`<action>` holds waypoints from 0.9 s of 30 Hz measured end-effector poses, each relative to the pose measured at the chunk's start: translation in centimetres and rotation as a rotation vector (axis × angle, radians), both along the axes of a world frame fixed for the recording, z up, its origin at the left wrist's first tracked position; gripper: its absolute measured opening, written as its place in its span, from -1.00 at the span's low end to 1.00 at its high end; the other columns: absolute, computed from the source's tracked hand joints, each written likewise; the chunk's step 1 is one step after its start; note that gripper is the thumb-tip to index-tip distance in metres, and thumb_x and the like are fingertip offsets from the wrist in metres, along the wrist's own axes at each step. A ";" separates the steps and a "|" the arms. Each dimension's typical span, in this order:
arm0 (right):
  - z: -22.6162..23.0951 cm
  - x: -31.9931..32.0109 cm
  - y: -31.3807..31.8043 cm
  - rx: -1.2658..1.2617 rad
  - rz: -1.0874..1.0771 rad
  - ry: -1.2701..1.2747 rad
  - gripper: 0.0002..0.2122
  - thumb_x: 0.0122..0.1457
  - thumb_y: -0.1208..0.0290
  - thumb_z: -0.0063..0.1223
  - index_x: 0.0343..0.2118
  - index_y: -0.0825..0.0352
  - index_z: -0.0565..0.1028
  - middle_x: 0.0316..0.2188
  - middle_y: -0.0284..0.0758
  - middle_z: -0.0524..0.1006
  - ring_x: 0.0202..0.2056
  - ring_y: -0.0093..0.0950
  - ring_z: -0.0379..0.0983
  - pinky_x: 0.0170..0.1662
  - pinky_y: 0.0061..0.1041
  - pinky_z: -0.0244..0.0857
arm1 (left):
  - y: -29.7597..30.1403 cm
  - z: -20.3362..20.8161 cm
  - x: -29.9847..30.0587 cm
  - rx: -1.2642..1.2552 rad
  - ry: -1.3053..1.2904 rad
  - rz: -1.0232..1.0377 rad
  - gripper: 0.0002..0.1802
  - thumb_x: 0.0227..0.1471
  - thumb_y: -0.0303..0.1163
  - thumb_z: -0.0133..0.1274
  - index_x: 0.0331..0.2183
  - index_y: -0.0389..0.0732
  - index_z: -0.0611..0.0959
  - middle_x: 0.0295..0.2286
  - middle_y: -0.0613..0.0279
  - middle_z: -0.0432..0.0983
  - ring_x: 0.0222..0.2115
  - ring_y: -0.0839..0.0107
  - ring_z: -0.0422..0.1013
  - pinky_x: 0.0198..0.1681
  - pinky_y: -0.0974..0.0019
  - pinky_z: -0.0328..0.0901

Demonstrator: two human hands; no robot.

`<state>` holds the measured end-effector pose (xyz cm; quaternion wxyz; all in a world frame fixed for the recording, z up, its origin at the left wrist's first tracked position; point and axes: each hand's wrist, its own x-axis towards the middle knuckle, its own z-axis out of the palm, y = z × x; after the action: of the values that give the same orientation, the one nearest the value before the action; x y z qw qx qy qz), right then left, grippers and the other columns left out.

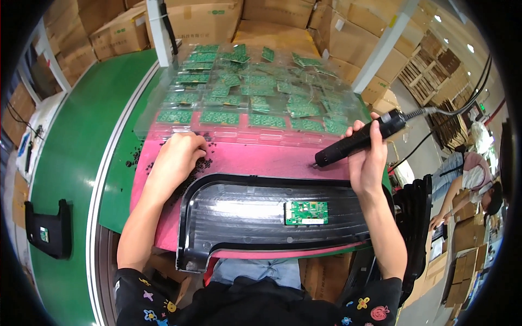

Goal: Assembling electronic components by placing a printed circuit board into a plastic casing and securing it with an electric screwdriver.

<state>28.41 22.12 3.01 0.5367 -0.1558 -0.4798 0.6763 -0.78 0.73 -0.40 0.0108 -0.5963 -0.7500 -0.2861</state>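
Note:
My right hand (365, 157) is wrapped round a black electric screwdriver (359, 138), its bit pointing left over the pink mat. On the mat, my left hand (182, 154) has its fingers curled down at a scattered heap of small black screws (200, 169); whatever is between the fingertips is hidden. In front of me lies a long curved black plastic housing (244, 220), hollow side up. A green circuit board (307, 209) sits inside it, right of its middle.
Behind the mat (261, 155), clear plastic trays (217, 133) hold several green circuit boards. A black part (49, 231) rests on the green conveyor (70, 163) at left. Black housings (416, 217) are stacked at right. Cardboard boxes (201, 22) line the back; another person (470, 182) is far right.

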 end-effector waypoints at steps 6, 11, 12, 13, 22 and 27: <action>3.8 1.5 -4.6 -0.207 -0.018 0.276 -0.55 0.26 -0.12 -0.12 -0.19 0.27 0.39 -0.58 -0.44 0.28 -0.55 -0.54 0.21 -0.30 -0.37 0.21 | 2.6 4.8 5.9 0.164 -0.280 -0.321 -0.88 -0.08 -0.61 0.21 -0.38 -0.36 0.67 -0.44 0.08 0.62 -0.40 0.24 0.56 -0.29 0.28 0.42; 5.2 3.0 -7.9 -0.163 0.104 0.425 -0.54 0.25 -0.16 -0.13 -0.26 0.25 0.40 -0.64 -0.53 0.24 -0.64 -0.65 0.12 -0.42 -0.52 0.13 | 5.1 7.0 11.7 0.125 -0.491 -0.664 -0.84 -0.07 -0.56 0.26 -0.34 -0.31 0.70 -0.44 0.16 0.63 -0.38 0.33 0.56 -0.26 0.32 0.43; 5.2 3.3 -8.4 -0.099 0.132 0.444 -0.56 0.26 -0.11 -0.10 -0.24 0.27 0.38 -0.62 -0.55 0.23 -0.64 -0.68 0.11 -0.43 -0.57 0.12 | 5.3 6.9 12.4 0.082 -0.543 -0.676 -0.84 -0.06 -0.55 0.26 -0.33 -0.31 0.70 -0.43 0.18 0.64 -0.37 0.39 0.56 -0.26 0.32 0.43; 5.4 3.7 -8.8 -0.081 0.124 0.442 -0.55 0.26 -0.13 -0.11 -0.23 0.27 0.38 -0.63 -0.55 0.22 -0.66 -0.70 0.10 -0.46 -0.59 0.12 | 5.4 6.9 12.8 -0.049 -0.707 -0.670 -0.83 0.00 -0.53 0.25 -0.29 -0.34 0.70 -0.43 0.19 0.64 -0.39 0.48 0.54 -0.26 0.35 0.44; 5.3 6.2 -9.7 0.269 0.242 0.404 -0.57 0.16 -0.08 0.07 -0.32 0.25 0.28 -0.67 -0.47 0.34 -0.75 -0.63 0.24 -0.55 -0.52 0.24 | 5.5 4.9 12.6 -0.367 -1.288 -0.734 -0.82 0.14 -0.46 0.14 -0.28 -0.41 0.66 -0.44 0.14 0.63 -0.40 0.45 0.56 -0.27 0.39 0.46; 5.6 5.9 -10.6 0.401 0.103 0.427 -0.59 0.10 0.01 0.16 -0.32 0.25 0.28 -0.69 -0.49 0.34 -0.77 -0.68 0.23 -0.61 -0.62 0.21 | 5.5 4.8 12.5 -0.171 -0.609 -0.803 -0.85 0.03 -0.49 0.22 -0.31 -0.33 0.66 -0.45 0.11 0.64 -0.38 0.29 0.60 -0.26 0.29 0.44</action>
<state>34.30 11.53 8.60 0.6107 0.1236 -0.4874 0.6118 11.76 6.25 4.36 -0.3676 -0.7259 -0.4516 -0.3661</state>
